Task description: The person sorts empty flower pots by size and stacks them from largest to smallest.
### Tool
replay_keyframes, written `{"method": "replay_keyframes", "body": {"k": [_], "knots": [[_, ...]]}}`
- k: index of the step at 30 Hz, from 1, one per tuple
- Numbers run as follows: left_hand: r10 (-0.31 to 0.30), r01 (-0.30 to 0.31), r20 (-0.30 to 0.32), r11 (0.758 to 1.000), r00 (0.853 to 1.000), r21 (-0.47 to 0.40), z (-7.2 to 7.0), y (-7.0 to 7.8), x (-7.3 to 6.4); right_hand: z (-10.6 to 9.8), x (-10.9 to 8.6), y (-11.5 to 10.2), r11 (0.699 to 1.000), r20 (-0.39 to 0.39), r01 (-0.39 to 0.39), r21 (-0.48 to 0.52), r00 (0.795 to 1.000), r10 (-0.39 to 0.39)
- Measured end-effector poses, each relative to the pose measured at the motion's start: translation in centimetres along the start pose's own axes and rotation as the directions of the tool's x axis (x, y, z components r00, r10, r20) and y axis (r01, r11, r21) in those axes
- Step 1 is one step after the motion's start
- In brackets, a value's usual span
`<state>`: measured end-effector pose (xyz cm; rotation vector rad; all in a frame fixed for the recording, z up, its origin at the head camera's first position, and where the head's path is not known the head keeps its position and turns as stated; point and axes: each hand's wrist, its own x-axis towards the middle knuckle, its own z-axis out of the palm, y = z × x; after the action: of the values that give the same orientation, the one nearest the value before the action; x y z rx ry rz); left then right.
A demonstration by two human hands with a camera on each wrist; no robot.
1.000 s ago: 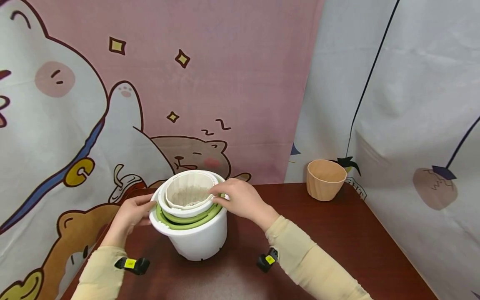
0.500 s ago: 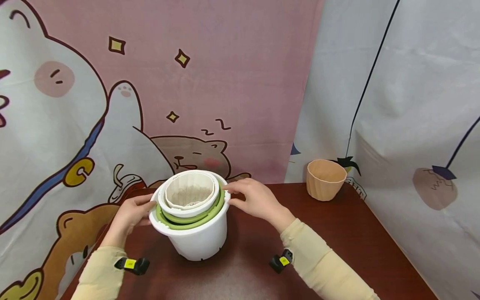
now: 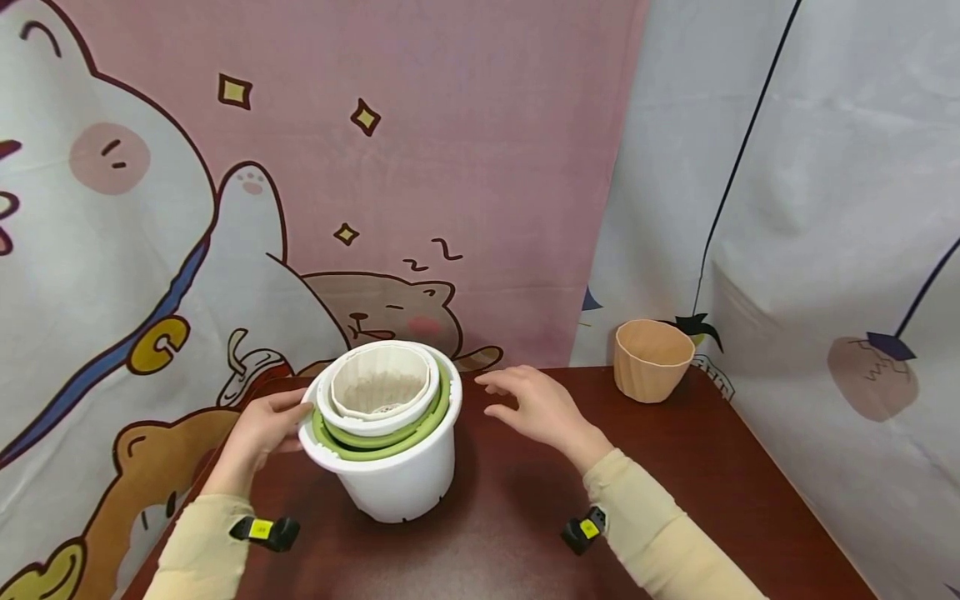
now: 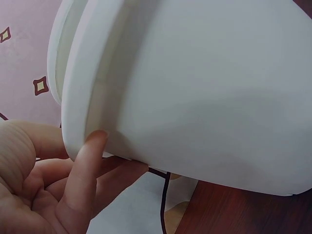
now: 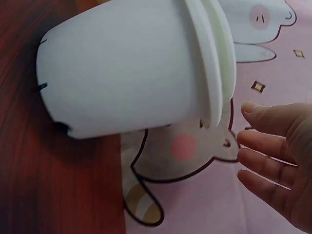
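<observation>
A large white flowerpot point(image 3: 405, 487) stands upright on the table, with a green pot point(image 3: 442, 398), a smaller white pot point(image 3: 327, 410) and a fluted off-white pot point(image 3: 384, 377) nested inside it. My left hand point(image 3: 264, 429) pinches the large pot's rim at its left side; in the left wrist view one fingertip point(image 4: 99, 138) presses under the lip while another finger passes behind the rim. To the right of the stack my right hand point(image 3: 542, 408) hovers apart from it, fingers loosely bent and holding nothing. In the right wrist view a gap separates that hand point(image 5: 280, 151) from the rim.
A peach fluted pot point(image 3: 652, 367) stands at the table's far right corner. The dark red-brown table point(image 3: 510, 533) meets a pink cartoon-printed cloth point(image 3: 510, 167) at the back and a pale cloth point(image 3: 817, 208) on the right.
My right hand has come away from the nested pots' rims and moved right. The left hand and the pots have stayed in place.
</observation>
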<state>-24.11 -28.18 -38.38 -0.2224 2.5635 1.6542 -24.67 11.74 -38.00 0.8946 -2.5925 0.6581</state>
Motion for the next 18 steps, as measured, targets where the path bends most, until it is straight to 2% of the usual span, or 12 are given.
{"method": "replay_keyframes", "body": {"k": [11, 18], "knots": [[0.009, -0.009, 0.001, 1.000, 1.000, -0.016, 0.0, -0.1, 0.1, 1.3, -2.3, 3.7, 0.994, 0.008, -0.100, -0.045, 0.995, 0.100], [0.010, -0.010, 0.001, 1.000, 1.000, -0.017, 0.0, -0.1, 0.1, 1.3, -3.6, 5.7, 0.987, 0.015, -0.150, -0.054, 0.988, 0.151]]}}
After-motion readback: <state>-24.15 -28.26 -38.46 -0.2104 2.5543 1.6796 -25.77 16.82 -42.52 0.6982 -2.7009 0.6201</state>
